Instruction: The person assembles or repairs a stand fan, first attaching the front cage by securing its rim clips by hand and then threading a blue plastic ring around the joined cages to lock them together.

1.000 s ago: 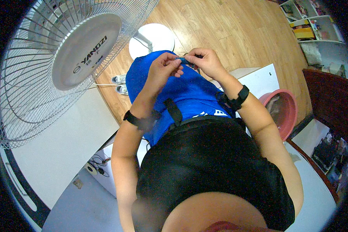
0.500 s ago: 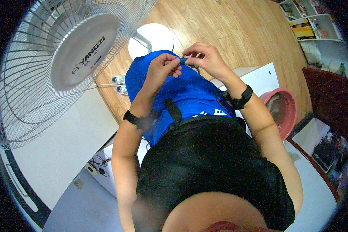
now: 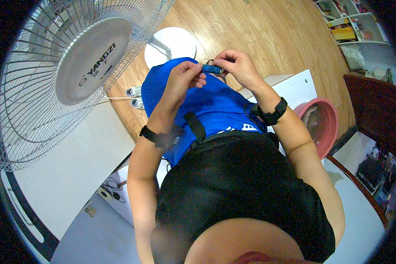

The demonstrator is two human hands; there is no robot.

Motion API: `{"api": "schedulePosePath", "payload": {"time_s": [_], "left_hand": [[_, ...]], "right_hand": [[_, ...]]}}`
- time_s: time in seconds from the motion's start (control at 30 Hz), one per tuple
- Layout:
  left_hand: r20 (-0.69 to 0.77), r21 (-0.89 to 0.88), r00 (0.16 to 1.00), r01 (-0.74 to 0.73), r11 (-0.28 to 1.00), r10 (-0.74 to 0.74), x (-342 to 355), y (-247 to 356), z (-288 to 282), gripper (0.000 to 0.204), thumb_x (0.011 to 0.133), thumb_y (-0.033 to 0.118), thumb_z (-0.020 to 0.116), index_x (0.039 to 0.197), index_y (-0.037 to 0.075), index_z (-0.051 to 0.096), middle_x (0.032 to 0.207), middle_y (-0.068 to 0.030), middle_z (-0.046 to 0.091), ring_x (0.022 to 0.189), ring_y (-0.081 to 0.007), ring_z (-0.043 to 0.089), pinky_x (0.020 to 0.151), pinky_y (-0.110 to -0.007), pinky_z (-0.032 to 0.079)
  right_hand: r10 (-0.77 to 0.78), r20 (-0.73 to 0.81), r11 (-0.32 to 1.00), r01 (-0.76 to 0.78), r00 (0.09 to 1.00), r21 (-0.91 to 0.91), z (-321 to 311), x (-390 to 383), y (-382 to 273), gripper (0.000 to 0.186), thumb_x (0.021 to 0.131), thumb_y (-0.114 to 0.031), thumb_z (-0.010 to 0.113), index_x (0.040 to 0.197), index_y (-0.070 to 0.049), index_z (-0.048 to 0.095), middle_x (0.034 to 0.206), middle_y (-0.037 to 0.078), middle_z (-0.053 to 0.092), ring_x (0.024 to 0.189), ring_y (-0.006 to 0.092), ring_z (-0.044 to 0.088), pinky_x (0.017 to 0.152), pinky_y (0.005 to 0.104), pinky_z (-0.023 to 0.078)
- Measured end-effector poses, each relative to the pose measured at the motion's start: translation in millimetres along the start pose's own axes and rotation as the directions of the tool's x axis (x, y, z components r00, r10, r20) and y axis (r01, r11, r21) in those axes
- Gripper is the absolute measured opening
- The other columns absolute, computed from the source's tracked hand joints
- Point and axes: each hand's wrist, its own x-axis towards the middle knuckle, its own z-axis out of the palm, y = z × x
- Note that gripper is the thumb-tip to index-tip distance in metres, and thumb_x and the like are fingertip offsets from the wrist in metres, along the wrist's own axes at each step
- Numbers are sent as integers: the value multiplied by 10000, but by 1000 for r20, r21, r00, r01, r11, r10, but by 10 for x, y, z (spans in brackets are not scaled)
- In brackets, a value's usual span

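- Closely, one small blue cylindrical piece is held between two bare hands, the left hand and the right hand, above a lap covered in bright blue cloth.
- Two wide black wrist straps are worn, one on each forearm.
- One wire-caged fan, one round white base with a post, two grey-and-white shoes and one round pink basin are counted nearby.
- The blue piece is seen as short and slender, lying nearly level, darker toward its right end; finer detail is lost to size.
- Its left end is pinched by the left thumb and fingers, the remaining fingers curled; its right end is met by the bent right thumb and fingers, though what they grip cannot be told.
- Room for moving is offered above the lap, bounded at left by the cage's curved rim and at right by a white flat board with a straight edge.
- Beyond the hands, pale wooden flooring is stretched toward white shelving.
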Motion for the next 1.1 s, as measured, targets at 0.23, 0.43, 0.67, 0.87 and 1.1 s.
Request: {"api": "schedulePosePath", "payload": {"time_s": [0.23, 0.43, 0.67, 0.87, 1.1], "left_hand": [[-2, -15, 1000, 3, 1000, -3, -5, 0, -8, 198, 864, 224, 551, 848, 26, 550, 747, -72, 598, 622, -129, 575, 552, -220, 465], [22, 66, 999, -37, 997, 35, -46, -31, -52, 174, 859, 164, 552, 924, 3, 547, 772, -82, 598, 651, -132, 582, 574, -229, 477], [29, 77, 995, -94, 993, 92, -123, -43, -119, 176, 860, 142, 544, 968, 3, 539, 802, -94, 604, 670, -134, 587, 594, -231, 483], [0, 9, 999, -50, 999, 50, -105, 11, -90, 196, 875, 177, 520, 970, 6, 516, 817, -114, 612, 674, -141, 592, 601, -235, 487], [46, -44, 998, -49, 998, 51, 6, 47, 49, 199, 874, 210, 521, 970, 38, 492, 803, -104, 615, 656, -144, 589, 576, -238, 476]], "right_hand": [[-53, -28, 995, 55, 998, 77, -58, -5, 65, 171, 872, -184, 534, 893, -27, 598, 831, 43, 619, 755, 104, 577, 615, 230, 483], [-26, -57, 930, 45, 998, 365, -75, 52, 113, 159, 902, -184, 475, 892, -47, 555, 927, 82, 607, 833, 137, 582, 671, 251, 504], [52, 17, 909, -54, 999, 413, -224, 119, 167, 192, 886, -201, 500, 981, -37, 528, 942, 105, 609, 883, 199, 586, 715, 300, 509], [-630, -159, 540, 282, 761, -793, -244, 166, 247, 283, 798, -165, 587, 1069, -88, 565, 860, 136, 617, 826, 305, 600, 731, 373, 479], [-200, -8, 978, 199, 980, -57, -119, -36, -81, 335, 761, -42, 637, 1088, -41, 566, 875, 42, 604, 842, 98, 559, 737, 222, 461]]}}
